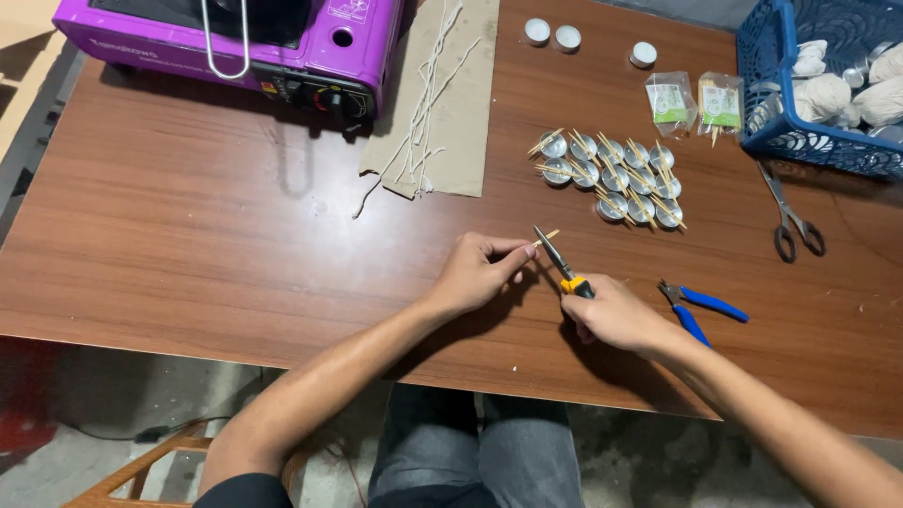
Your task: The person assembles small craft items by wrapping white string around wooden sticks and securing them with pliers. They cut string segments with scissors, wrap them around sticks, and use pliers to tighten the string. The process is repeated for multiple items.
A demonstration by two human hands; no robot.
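Head view, left hand: the left hand [475, 273] rests on the brown wood-grain worktop [188, 235]; its grip is closed narrowly, thumb and fingertips pinching a thin pale wooden stick [547, 236] by one end.
Head view, right hand: the right hand [616, 315] has its grip wrapped around the yellow-and-black handles of a pair of slim needle-nose pliers [555, 256]; the pliers' tip points up and to the left and meets the stick just beside the left fingertips.
Head view, stick location: near the front centre of the worktop, between the two hands, held just above the surface.
Head view, nearby tool: blue-handled pliers [704, 309] lie on the worktop just right of the right hand.
Head view, scissors: grey metal scissors [790, 221] lie further right, below a blue plastic basket [767, 113] that holds balls of white string.
Head view, cups: a cluster of small round metal cups [616, 179], each with a stick laid across it, sits beyond the hands.
Head view, candles: three white tealights [564, 38] stand near the far edge.
Head view, packets: two small clear packets [696, 102] lie beside the basket.
Head view, stove: a purple portable gas stove [141, 33] stands at the far left.
Head view, cardboard: a brown cardboard sheet [466, 122] carries white wick strands.
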